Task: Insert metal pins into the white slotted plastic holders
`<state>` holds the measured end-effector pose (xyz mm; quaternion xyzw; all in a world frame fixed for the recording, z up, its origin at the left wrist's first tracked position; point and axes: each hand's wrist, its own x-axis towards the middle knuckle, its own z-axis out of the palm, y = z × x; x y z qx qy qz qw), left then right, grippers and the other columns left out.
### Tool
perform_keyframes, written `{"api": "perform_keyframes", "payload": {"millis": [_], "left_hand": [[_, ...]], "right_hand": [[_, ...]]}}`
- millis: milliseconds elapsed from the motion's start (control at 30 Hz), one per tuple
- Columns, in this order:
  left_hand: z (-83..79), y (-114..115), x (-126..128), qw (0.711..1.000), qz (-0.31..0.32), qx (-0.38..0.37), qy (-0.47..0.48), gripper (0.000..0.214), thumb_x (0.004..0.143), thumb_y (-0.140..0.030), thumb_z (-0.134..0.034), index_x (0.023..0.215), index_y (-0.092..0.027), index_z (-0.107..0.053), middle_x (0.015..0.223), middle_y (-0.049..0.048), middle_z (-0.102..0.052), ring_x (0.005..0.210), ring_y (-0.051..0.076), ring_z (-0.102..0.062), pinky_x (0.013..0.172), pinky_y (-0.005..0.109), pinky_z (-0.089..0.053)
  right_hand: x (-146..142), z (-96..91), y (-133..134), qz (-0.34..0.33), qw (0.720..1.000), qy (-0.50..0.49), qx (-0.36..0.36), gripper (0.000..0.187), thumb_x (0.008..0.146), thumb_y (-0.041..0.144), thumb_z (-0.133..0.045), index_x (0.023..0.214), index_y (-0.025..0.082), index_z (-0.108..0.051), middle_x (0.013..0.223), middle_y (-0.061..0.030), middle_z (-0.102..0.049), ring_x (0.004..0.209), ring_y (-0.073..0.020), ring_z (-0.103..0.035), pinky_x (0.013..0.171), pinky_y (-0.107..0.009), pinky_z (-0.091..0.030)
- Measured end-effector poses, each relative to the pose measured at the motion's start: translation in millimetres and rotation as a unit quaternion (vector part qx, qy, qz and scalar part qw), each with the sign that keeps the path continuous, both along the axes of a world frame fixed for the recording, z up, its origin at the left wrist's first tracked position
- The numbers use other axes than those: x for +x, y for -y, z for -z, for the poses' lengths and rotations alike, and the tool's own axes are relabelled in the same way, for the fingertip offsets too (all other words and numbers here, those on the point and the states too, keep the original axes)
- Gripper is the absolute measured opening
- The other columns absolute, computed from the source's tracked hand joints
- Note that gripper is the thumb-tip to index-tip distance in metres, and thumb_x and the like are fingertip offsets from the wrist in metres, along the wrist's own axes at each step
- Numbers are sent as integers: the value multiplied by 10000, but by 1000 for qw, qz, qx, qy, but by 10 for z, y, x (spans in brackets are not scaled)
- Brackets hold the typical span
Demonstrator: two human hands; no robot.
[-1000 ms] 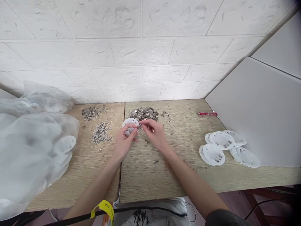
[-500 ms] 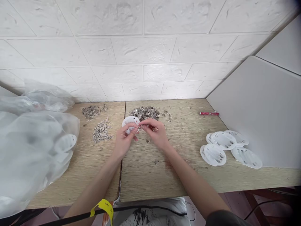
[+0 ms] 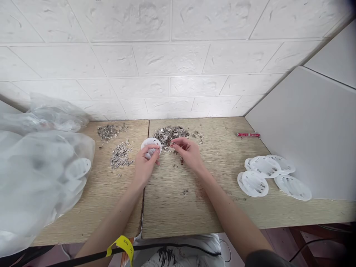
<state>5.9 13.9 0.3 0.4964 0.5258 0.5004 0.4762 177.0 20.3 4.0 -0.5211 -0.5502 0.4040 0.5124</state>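
Note:
My left hand (image 3: 146, 163) holds a round white plastic disc (image 3: 149, 144) by its near edge, thumb and fingers closed on it. My right hand (image 3: 188, 152) sits just right of the disc, fingertips pinched together at the edge of a pile of small metal pieces (image 3: 170, 133). What the pinch holds is too small to name. A thin metal piece (image 3: 181, 160) shows under the right palm. Both hands hover low over the wooden table (image 3: 178, 200).
Two more heaps of metal pieces (image 3: 119, 155) lie left of the hands. A large clear plastic bag (image 3: 36, 178) with white discs fills the left side. Several white discs (image 3: 264, 174) lie at the right beside a grey panel (image 3: 308, 129). A red pen-like tool (image 3: 247, 135) lies at the back right.
My right hand moved away from the disc to the edge of the metal pile. The left hand shifted the disc slightly left and back.

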Motion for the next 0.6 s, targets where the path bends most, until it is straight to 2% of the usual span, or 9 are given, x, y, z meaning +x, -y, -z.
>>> {"api": "perform_keyframes", "payload": {"millis": [133, 267, 367, 467, 600], "left_hand": [[-73, 18, 6, 997, 26, -25, -72, 260, 736, -417, -683, 847, -183, -702, 628, -7, -605, 450, 94, -518, 453, 219, -453], [-102, 42, 26, 992, 49, -18, -118, 227, 744, -368, -659, 869, -184, -709, 627, -13, -555, 449, 83, -466, 428, 208, -432], [-65, 37, 20, 992, 57, -5, -112, 304, 759, -326, -643, 1035, -203, -683, 775, 10, -600, 461, 69, -447, 414, 204, -435], [-43, 18, -10, 994, 64, 8, -92, 468, 780, -300, -637, 1243, -255, -586, 998, 41, -625, 487, 59, -469, 427, 210, -466], [-40, -5, -31, 998, 43, 7, -49, 711, 755, -298, -697, 1403, -292, -403, 1071, 63, -610, 538, 76, -520, 440, 219, -500]], "right_hand": [[5, -6, 4, -10, 1000, -1, -24, 198, 778, 344, -656, 899, 194, -705, 826, -42, -704, 753, -162, -622, 637, -280, -464], [7, -18, 17, -12, 999, -1, -43, 205, 783, 347, -649, 909, 199, -714, 804, -28, -684, 705, -151, -599, 614, -282, -462], [5, -15, 15, 0, 999, -10, -42, 211, 766, 322, -670, 929, 195, -709, 790, -24, -678, 705, -148, -595, 636, -286, -463], [-2, -14, 14, 19, 999, -26, -33, 209, 743, 328, -702, 898, 188, -707, 785, -33, -687, 711, -153, -599, 647, -288, -464], [-21, -20, 25, 18, 999, -23, -15, 199, 747, 367, -708, 845, 194, -713, 761, -30, -682, 652, -140, -558, 601, -280, -431]]}}
